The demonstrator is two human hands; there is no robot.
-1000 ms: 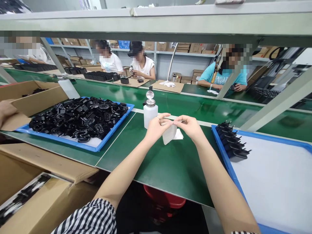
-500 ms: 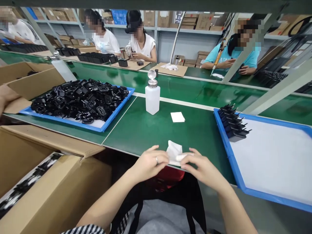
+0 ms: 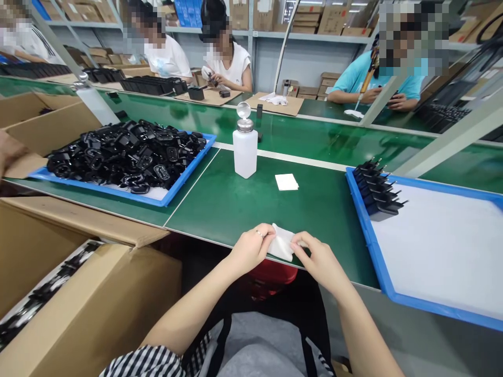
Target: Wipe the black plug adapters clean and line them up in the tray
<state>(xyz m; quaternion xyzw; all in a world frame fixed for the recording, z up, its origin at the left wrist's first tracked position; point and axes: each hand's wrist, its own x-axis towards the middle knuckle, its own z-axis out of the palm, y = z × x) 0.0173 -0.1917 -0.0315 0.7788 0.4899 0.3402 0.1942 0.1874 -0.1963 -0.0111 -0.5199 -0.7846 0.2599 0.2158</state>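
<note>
The left grip (image 3: pixel 251 248) is closed, thumb and fingers pinching one side of a white cloth (image 3: pixel 282 247). The right grip (image 3: pixel 320 262) is likewise closed, pinching the cloth's opposite side between thumb and fingertips. The cloth is thus held between the two, at the near edge of the green tabletop (image 3: pixel 220 204). A ring (image 3: pixel 260 234) shows on a finger of the left grip.

Straight ahead of the cloth, well apart from both grips, a small stack of white squares (image 3: pixel 286 181) lies flat. Beyond the left grip, to the left of those squares, stands an upright white bottle (image 3: pixel 245 154) with its metal cap flipped up.

Farther out to the left of the left grip is a blue-rimmed tray (image 3: pixel 184 175) heaped with black plastic parts (image 3: pixel 129 154); nearer, below it on the same side, is an open cardboard box (image 3: pixel 129 293). To the right of the right grip lies a second blue-rimmed tray (image 3: pixel 436 241), lined in white, with a row of black plugs (image 3: pixel 375 191) along its left side, pins sticking out. Below the grips, under the tabletop edge, part of something red (image 3: pixel 271 277) shows. Well beyond both grips, co-workers sit across a green strip.
</note>
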